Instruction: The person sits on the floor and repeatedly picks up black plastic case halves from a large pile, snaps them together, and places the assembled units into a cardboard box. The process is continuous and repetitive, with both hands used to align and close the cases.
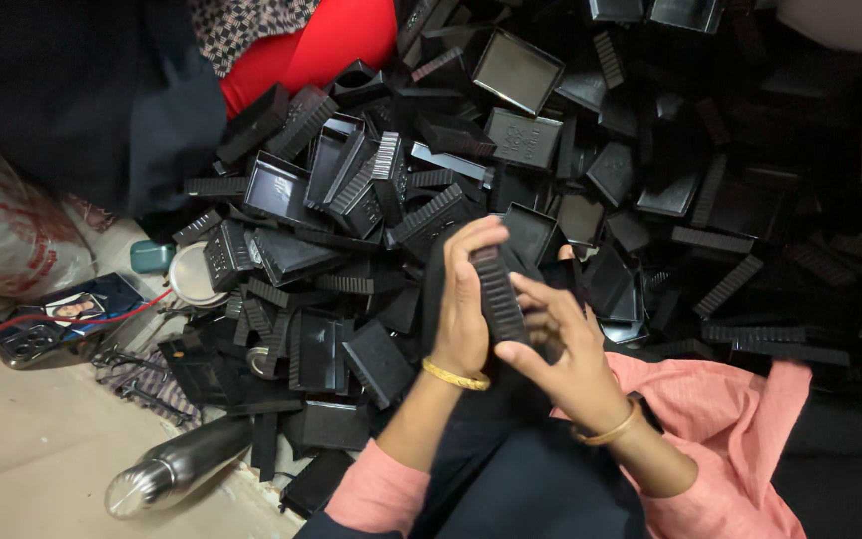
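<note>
Both hands hold one black ribbed plastic piece [500,294] above the lap: the left hand [463,309] wraps it from the side, the right hand [563,349] pinches its lower end with its fingers [531,295]. Beyond lies a heap of black plastic trays [511,130], their far side lost in shadow. A steel bottle [177,467] lies on the floor beside a phone [52,319], and a printed sack [7,230] is cut off at left.

Black plastic everywhere, cloth and steel at the edges

I see my left hand [464,304] and right hand [563,354] gripping a matt black ribbed plastic piece [499,292]; the heap of plastic trays [511,140] at twelve o'clock looks semi-glossy, the steel bottle [177,467] at eight o'clock brushed and shiny, my pink sleeve [740,419] soft woven cloth, both bangles [454,377] polished metal
</note>
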A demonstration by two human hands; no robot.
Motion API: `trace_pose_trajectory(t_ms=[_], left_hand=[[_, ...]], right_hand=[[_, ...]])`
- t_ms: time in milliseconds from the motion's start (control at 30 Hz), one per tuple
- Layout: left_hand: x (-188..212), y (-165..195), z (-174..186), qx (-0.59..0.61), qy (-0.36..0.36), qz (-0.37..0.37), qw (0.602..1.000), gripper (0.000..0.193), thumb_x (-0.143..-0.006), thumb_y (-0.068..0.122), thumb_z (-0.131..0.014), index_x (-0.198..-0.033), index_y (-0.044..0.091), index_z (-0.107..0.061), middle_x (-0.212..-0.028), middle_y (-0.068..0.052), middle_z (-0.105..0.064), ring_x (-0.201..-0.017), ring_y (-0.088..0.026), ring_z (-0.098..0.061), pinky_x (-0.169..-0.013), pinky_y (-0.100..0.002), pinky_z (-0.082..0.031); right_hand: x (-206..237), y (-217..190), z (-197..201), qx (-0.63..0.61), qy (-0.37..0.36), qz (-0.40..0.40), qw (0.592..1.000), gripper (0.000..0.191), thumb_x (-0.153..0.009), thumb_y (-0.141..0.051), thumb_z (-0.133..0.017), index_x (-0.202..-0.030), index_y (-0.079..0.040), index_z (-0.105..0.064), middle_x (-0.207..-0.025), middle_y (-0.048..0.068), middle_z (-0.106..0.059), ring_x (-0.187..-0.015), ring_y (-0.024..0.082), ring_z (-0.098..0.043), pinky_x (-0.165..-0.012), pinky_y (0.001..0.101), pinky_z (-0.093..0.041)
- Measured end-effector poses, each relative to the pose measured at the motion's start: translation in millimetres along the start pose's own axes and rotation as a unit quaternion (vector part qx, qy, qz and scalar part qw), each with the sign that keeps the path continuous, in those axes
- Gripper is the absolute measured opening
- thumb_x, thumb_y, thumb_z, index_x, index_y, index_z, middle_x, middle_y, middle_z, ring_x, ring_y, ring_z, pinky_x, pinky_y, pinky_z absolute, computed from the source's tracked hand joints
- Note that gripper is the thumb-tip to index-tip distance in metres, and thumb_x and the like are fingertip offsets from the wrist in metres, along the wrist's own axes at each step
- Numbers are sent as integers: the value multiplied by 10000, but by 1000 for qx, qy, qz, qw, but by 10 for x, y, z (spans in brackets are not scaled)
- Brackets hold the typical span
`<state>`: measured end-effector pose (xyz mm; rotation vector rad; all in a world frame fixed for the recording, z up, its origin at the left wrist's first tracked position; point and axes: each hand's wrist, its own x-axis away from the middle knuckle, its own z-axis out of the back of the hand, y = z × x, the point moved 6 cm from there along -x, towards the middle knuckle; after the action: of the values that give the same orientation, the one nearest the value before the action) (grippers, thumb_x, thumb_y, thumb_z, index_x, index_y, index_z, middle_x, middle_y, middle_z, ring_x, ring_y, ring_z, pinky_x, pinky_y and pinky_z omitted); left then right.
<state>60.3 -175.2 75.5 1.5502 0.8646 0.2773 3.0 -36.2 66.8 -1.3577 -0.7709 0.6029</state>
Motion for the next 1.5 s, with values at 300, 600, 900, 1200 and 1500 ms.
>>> trace_pose_trajectory(t_ms=[300, 600, 900, 1200, 1500], left_hand=[[-144, 169, 336, -253, 56, -39, 965, 469, -989, 357, -660, -732, 18, -463, -672, -91, -446, -577, -236, -460, -564, -349, -374], [-727, 64, 550, -332, -38, -98, 938, 145, -1023, 89, -608, -1104, -16, -666, -1069, -174, -684, -992, -327, -681, -867, -382, -538], [-1371, -933, 428, -627, -288, -135, 712, 273, -807, 22, -705, -1060, 121, -703, -1034, -127, -623, -1007, -353, -629, -828, -471, -531], [-1292, -34, 356, -494, -252, -158, 817, 347, -768, 38, -735, -1103, 85, -659, -1077, -112, -608, -1023, -349, -621, -846, -459, -525], [-815, 637, -87, -289, -261, -82, 917, 448, -860, 174, -788, -1255, 50, -619, -1247, -130, -632, -1188, -319, -617, -1042, -390, -500]], right_hand=[[124, -286, 79, 324, 30, -13, 945, 370, -793, -321, -826, -1032, -58, -724, -788, 110, -714, -695, 220, -628, -739, 333, -477], [-264, -1410, 1240, 391, 170, 106, 898, 171, -950, -209, -733, -938, -39, -731, -915, 109, -724, -751, 193, -657, -707, 355, -519], [-305, -585, 1197, 241, 151, 18, 958, 213, -935, -185, -712, -1098, -58, -764, -1017, 50, -741, -899, 113, -657, -808, 256, -528], [-278, 184, 874, 125, 124, 22, 984, 416, -929, -102, -711, -1338, -61, -639, -1264, 48, -731, -1179, 122, -691, -1046, 303, -540], [-481, -198, 491, 273, 131, 84, 949, 367, -876, -130, -800, -1223, -63, -702, -984, 7, -739, -810, 86, -683, -772, 242, -551]])
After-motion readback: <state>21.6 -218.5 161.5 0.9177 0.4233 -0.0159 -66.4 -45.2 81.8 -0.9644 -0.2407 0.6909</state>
